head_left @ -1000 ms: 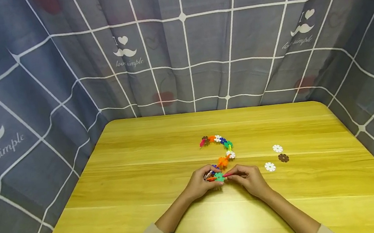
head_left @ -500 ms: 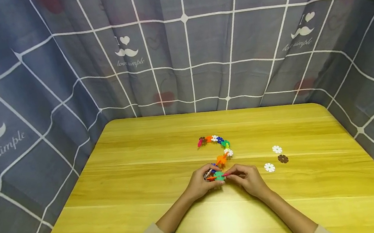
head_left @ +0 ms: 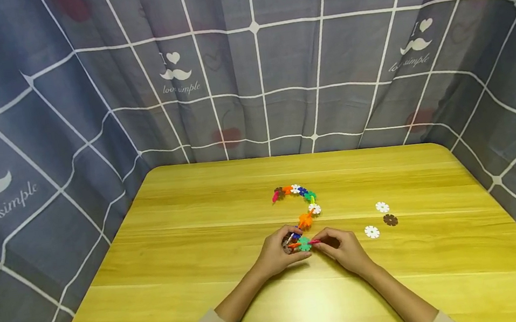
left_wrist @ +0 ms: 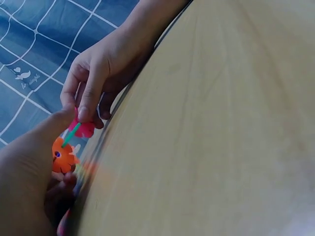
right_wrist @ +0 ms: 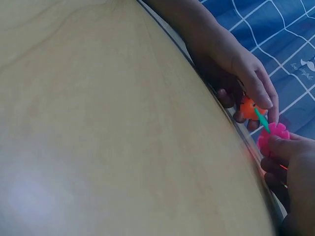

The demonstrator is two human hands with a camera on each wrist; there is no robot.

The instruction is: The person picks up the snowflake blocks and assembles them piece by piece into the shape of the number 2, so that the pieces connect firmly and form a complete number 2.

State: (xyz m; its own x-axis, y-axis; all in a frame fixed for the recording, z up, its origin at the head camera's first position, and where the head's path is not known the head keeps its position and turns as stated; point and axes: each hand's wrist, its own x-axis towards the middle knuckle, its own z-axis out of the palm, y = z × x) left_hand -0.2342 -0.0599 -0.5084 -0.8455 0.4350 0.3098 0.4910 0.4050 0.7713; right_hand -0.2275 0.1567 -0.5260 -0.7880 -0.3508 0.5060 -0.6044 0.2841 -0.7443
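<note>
A chain of interlocking plastic snowflake discs curves across the table, with a white disc (head_left: 315, 209) and an orange disc (head_left: 305, 220) in its middle stretch. My left hand (head_left: 277, 252) holds the near end, its fingers curled about an orange disc (right_wrist: 250, 108); its thumb stands off the green disc (head_left: 304, 244) joined there. My right hand (head_left: 346, 250) pinches a pink disc (right_wrist: 276, 135) between thumb and fingers. In the right wrist view the pink disc meets the green disc (right_wrist: 261, 119) edge to edge. Part of the chain is hidden behind the left hand.
Loose on the table to the right lie two white discs (head_left: 372, 232) (head_left: 382, 207) and a brown disc (head_left: 390, 219). The wooden table (head_left: 186, 208) has a grey checked curtain (head_left: 227, 78) behind it and at both sides.
The left thumb has moved down off the green disc, which shows more fully now. The far part of the chain has shifted slightly to the left. The right hand keeps its pinch on the pink disc.
</note>
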